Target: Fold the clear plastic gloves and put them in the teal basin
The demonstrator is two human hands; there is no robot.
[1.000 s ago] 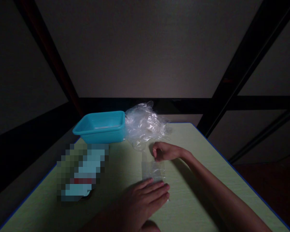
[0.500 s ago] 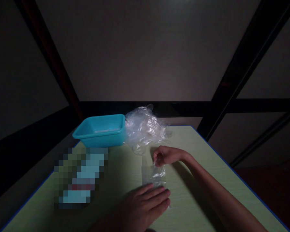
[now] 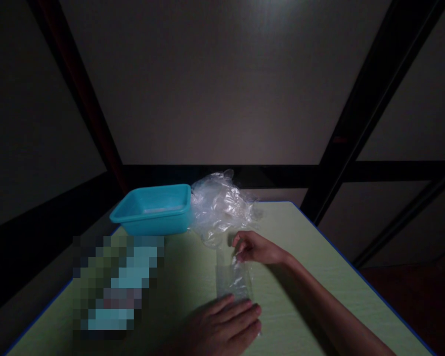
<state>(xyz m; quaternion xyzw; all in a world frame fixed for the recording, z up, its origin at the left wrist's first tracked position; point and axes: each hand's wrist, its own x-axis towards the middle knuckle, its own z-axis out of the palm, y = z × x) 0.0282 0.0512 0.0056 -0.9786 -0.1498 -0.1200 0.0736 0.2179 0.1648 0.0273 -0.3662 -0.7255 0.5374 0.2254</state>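
Observation:
A clear plastic bag [image 3: 232, 282] lies flat on the pale green table [image 3: 292, 291], near the middle. My left hand [image 3: 230, 324] rests palm down on the bag's near end, its fingers stretched out. At the far part of the bag, my right hand [image 3: 248, 247] pinches a bit of the plastic between thumb and fingers, with the wrist bent. Just beyond my right hand sits a crumpled heap of clear plastic bags [image 3: 222, 202].
A turquoise plastic basin [image 3: 163, 223] stands at the far left of the table, touching the heap. Nearer on the left lies a pixelated, light blue item [image 3: 133, 272]. The table has a blue edge; a dark-framed wall rises behind it.
The whole view has shifted slightly, so things appear lower. My right hand's fingers have loosened a little around the pinched plastic. My left hand stays flat on the bag.

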